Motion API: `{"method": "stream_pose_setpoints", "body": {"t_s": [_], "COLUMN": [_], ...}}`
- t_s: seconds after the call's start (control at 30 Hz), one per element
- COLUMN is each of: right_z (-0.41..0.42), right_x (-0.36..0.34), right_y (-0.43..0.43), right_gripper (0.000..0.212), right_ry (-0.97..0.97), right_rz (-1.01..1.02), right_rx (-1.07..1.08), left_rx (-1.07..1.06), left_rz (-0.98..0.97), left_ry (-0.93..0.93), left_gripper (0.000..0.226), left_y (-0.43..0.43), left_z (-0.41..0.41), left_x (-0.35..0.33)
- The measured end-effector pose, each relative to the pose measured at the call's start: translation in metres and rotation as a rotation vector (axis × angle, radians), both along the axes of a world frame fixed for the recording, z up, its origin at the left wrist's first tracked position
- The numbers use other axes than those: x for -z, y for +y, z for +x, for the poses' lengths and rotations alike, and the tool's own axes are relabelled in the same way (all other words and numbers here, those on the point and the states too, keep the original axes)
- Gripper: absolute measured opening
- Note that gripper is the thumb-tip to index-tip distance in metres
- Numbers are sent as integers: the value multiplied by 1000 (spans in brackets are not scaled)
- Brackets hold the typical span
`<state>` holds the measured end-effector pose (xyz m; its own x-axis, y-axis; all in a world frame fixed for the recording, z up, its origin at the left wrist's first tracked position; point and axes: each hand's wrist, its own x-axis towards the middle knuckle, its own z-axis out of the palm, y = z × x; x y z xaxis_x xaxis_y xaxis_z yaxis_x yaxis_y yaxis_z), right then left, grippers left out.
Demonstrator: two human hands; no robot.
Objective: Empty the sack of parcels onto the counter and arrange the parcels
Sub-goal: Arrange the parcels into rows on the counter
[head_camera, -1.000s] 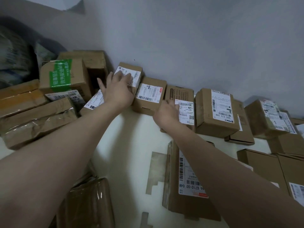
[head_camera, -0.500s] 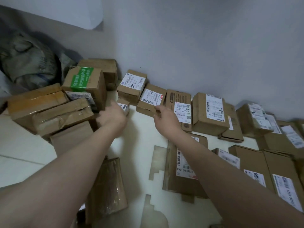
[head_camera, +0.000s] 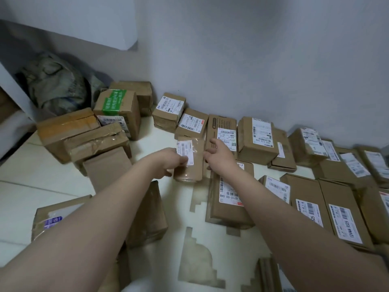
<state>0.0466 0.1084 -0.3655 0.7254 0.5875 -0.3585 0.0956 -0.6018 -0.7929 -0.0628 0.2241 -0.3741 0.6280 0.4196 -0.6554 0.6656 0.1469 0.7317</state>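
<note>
1. My left grip [head_camera: 170, 163] is closing on the parcel [head_camera: 192, 167], fingers curling over the lower corner of its label [head_camera: 185, 149]; the thumb is hidden.
2. My right grip [head_camera: 219, 153] is hanging open, fingers loosely extended, just beside the parcel's right edge. I cannot tell whether it is touching.
3. The parcel is sitting between the two grips, over the table [head_camera: 160, 133] and in front of the row [head_camera: 259, 135] lined along the wall. I cannot tell whether it is resting on the table or being carried.
4. Handling, as I am judging it: the parcel is looking small and light, since one pinch seems to be managing it. The cardboard is looking stiff, so I am not expecting it to sag.
5. The tape [head_camera: 187, 177] wrapping it is shining, so I am expecting a slick surface, and the label may slide or peel under my fingers.
6. Best hold, in my judgement: the two long side edges, one grip on each, pressing on the stiff corners and not on the label.
7. The sack [head_camera: 56, 85] is lying crumpled in the far left corner and seems emptied, so I am judging the arranging to be under way.
</note>
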Motion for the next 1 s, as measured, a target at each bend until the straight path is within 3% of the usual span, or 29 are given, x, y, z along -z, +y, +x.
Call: {"method": "stream_pose_setpoints", "body": {"t_s": [0.07,0.13,0.2,0.3,0.4,0.5,0.67,0.77,0.87,0.93,1.0], "right_z": [-1,-4,-6,-4,-9,-27,-75,-104,-134,-148,-153], "right_x": [4,6,7,10,7,2,-11,-16,-18,-15,-13], "right_y": [-5,-14,-24,-39,-54,-73,-89,-82,-80,-85,-96], "right_gripper": [53,48,48,53,49,42,40,45,63,69,62], "right_ry": [-179,-429,-538,-467,-447,-492,-291,-84,319,509,597], "right_rz": [-130,-376,-527,-457,-278,-221,-143,-177,-190,-120,-49], "right_rx": [-9,-126,-243,-359,-276,-208,-320,-336,-265,-210,-175], "left_rx": [83,112,155,214,269,248,198,124,118,101,-45], "left_rz": [103,65,41,90,318,468,728,683,634,547,403], "left_ry": [124,149,137,128,167,192,277,317,357,248,64], "left_gripper": [47,50,52,53,55,57,48,44,41,41,33], "left_y": [-12,-21,-29,-33,-37,-39,-33,-34,-54,-71,-88], "left_z": [0,2,5,9,12,-3,-57,-88,-120,-135,-143], "left_x": [0,4,8,8,-2,-8,-31,-52,-59,-53,-50]}}
